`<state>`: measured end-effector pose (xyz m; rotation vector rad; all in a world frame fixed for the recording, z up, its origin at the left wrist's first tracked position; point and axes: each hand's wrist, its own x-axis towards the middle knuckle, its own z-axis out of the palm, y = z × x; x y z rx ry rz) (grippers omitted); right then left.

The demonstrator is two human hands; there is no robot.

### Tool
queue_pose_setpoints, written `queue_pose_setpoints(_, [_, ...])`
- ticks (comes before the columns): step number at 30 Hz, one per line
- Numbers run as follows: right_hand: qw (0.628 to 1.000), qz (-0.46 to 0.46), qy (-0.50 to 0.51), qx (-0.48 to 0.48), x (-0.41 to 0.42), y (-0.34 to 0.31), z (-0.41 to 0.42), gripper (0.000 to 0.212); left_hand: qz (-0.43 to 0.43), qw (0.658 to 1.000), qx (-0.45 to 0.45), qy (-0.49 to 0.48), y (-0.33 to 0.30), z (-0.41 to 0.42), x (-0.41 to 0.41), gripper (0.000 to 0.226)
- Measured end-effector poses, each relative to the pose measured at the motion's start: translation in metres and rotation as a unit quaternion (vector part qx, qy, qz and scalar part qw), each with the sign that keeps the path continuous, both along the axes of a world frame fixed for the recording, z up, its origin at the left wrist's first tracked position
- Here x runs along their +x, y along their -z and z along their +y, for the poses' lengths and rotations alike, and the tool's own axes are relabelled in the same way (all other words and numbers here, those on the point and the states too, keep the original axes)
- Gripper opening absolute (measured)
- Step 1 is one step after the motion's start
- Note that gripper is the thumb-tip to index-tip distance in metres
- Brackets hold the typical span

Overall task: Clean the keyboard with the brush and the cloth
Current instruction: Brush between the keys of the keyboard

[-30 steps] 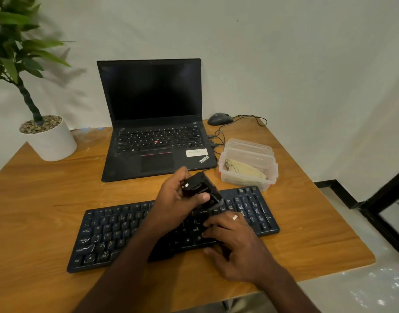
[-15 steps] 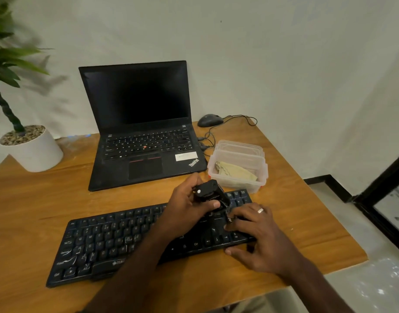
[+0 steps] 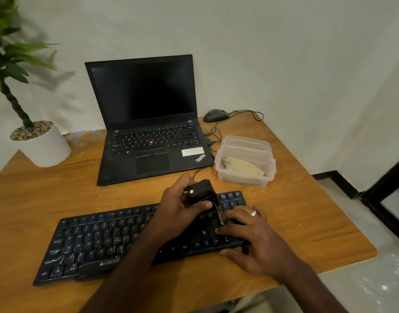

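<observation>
A black keyboard (image 3: 99,242) lies across the front of the wooden table. My left hand (image 3: 178,211) grips a black brush (image 3: 201,195) and holds it down on the keys at the keyboard's right part. My right hand (image 3: 250,236) rests on the keyboard's right end, fingers spread over the keys and thumb at the front edge; a ring shows on one finger. A folded olive cloth (image 3: 243,168) lies inside a clear plastic box (image 3: 243,179) behind the keyboard's right end.
An open black laptop (image 3: 148,132) stands behind the keyboard. A black mouse (image 3: 215,115) with its cable lies at the back right. A white plant pot (image 3: 43,145) stands at the back left. The table's right edge (image 3: 329,211) drops to a pale floor.
My right hand slid right along the keyboard to its right end. The left hand stays on the brush over the right keys. The camera view shifted.
</observation>
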<state>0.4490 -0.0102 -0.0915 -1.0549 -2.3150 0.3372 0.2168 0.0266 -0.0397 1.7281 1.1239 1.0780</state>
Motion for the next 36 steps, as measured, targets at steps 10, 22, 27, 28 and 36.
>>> queue_pose_setpoints(10, [0.996,0.075,0.048,0.016,0.014,0.006,-0.006,0.044,-0.091,0.994,-0.041,-0.036,-0.01,-0.007,-0.029,0.031])
queue_pose_setpoints(22, [0.998,0.051,0.034,0.027,0.013,0.007,-0.008,0.033,-0.11,0.994,-0.017,-0.008,-0.004,0.007,0.018,0.031])
queue_pose_setpoints(27, [0.998,0.046,0.033,0.039,0.012,0.01,-0.006,0.034,-0.064,0.994,-0.071,0.053,-0.011,0.01,0.0,0.03])
queue_pose_setpoints(28, [0.998,0.045,0.033,0.042,0.012,0.01,-0.006,0.034,-0.049,0.994,-0.074,0.069,-0.009,0.011,0.003,0.031])
queue_pose_setpoints(36, [0.997,0.043,0.031,0.052,0.013,0.013,-0.007,0.03,-0.132,0.987,-0.052,0.075,0.001,0.025,0.057,0.031])
